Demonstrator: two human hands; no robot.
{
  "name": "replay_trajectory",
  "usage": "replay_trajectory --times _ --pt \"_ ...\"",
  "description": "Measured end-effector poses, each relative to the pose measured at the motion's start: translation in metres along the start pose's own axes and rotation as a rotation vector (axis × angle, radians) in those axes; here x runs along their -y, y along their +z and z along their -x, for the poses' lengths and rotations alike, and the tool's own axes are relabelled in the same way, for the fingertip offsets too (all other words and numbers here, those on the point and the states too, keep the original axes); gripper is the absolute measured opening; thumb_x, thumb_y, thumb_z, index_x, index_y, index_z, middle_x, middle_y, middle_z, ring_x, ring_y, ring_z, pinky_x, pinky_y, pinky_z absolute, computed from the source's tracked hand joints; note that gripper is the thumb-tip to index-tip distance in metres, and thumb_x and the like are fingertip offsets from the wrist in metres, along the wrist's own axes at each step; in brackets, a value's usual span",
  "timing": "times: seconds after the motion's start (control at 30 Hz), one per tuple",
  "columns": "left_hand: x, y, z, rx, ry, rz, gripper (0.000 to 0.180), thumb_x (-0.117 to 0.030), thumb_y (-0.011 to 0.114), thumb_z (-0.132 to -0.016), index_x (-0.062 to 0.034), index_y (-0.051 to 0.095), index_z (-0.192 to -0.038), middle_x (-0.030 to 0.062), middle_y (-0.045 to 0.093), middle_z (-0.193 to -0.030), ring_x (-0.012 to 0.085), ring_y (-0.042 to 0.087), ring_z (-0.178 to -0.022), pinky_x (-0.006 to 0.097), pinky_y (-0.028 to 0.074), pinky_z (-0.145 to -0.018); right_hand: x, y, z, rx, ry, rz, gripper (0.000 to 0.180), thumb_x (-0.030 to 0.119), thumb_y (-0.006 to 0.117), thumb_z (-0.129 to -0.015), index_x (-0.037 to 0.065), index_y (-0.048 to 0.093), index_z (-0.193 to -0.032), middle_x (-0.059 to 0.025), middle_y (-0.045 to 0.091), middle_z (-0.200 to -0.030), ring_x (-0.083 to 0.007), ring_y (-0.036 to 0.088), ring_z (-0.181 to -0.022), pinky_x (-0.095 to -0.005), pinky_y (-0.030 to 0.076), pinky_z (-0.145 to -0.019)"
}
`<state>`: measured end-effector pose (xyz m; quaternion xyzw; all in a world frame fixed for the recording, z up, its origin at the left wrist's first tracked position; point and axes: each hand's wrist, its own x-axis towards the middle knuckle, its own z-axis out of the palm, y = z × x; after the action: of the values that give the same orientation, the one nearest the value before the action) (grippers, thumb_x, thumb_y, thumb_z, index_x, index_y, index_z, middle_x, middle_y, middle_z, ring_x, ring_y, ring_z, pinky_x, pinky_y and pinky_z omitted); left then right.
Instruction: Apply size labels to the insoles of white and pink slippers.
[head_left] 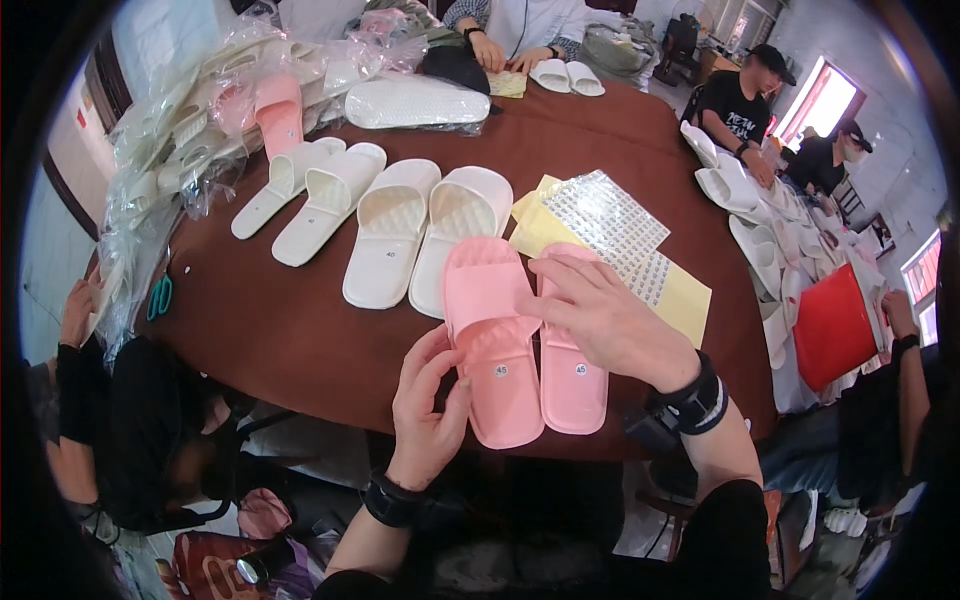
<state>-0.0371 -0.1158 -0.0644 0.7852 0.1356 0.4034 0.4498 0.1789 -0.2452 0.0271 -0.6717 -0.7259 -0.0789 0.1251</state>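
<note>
A pair of pink slippers lies side by side at the table's near edge, toes pointing away, each with a round white sticker on its insole. My left hand (pixel 428 405) has its fingers bent and apart, their tips against the outer side of the left pink slipper (pixel 500 400). Stretched across the strap of the right pink slipper (pixel 575 390), my right hand (pixel 615 320) hides much of that strap. Just beyond are a larger white slipper pair (pixel 385 250) and a smaller white slipper pair (pixel 325 210).
Sticker sheets (pixel 610 220) on yellow backing lie right of centre. Bagged slippers (pixel 190 150) heap up at the left, near teal scissors (pixel 160 295). More slippers (pixel 760 250) and a red bag (pixel 838 325) crowd the right edge. Other people sit around the brown-covered table (pixel 280 335).
</note>
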Motion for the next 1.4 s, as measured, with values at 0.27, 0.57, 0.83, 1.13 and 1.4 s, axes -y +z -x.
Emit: replay_trajectory --times 0.27,0.57,0.83,1.13,1.4 --pt "0.0 -0.005 0.0 -0.015 -0.021 -0.007 0.029 0.001 0.065 -0.087 0.0013 0.063 -0.115 0.0207 0.055 -0.135 0.0331 0.06 -0.12 0.039 0.049 -0.098 0.011 -0.003 -0.004 0.033 -0.072 0.062 0.036 0.003 0.059 -0.082 0.017 0.063 -0.115 -0.0116 0.053 -0.129 -0.0313 0.052 -0.119 -0.043 0.041 -0.095" --pt "-0.001 -0.005 -0.001 -0.027 -0.021 -0.035 0.03 0.002 0.065 -0.085 0.0001 0.064 -0.115 0.0198 0.056 -0.134 0.0344 0.058 -0.122 0.039 0.049 -0.099 0.006 0.011 -0.008 0.007 -0.076 0.442 0.016 0.014 0.061 -0.08 0.009 0.063 -0.095 -0.0084 0.061 -0.105 -0.0244 0.057 -0.107 -0.0341 0.045 -0.088" --pt "0.003 -0.005 0.001 -0.028 -0.079 0.004 0.032 0.003 0.064 -0.084 -0.0003 0.064 -0.116 0.0191 0.056 -0.135 0.0339 0.056 -0.125 0.04 0.046 -0.103 0.012 -0.028 0.001 -0.108 -0.146 0.575 0.011 0.016 0.062 -0.077 0.009 0.06 -0.086 -0.0087 0.062 -0.099 -0.0224 0.059 -0.101 -0.0331 0.047 -0.083" --pt "0.008 -0.003 0.002 -0.039 -0.089 0.043 0.031 0.004 0.059 -0.085 0.0007 0.063 -0.115 0.0182 0.057 -0.134 0.0315 0.057 -0.122 0.039 0.045 -0.103 -0.137 -0.108 0.054 -0.003 0.239 0.853 0.017 0.016 0.06 -0.082 0.013 0.066 -0.098 -0.0043 0.062 -0.092 -0.0225 0.061 -0.093 -0.0372 0.048 -0.077" --pt "0.003 -0.005 0.001 0.001 -0.049 -0.058 0.03 0.002 0.062 -0.085 0.0001 0.064 -0.115 0.0191 0.057 -0.134 0.0341 0.057 -0.121 0.039 0.046 -0.102 -0.136 -0.132 0.078 -0.292 0.499 0.68 0.038 0.0 0.06 -0.081 0.007 0.063 -0.118 -0.0144 0.062 -0.119 -0.0347 0.057 -0.114 -0.0423 0.044 -0.098"
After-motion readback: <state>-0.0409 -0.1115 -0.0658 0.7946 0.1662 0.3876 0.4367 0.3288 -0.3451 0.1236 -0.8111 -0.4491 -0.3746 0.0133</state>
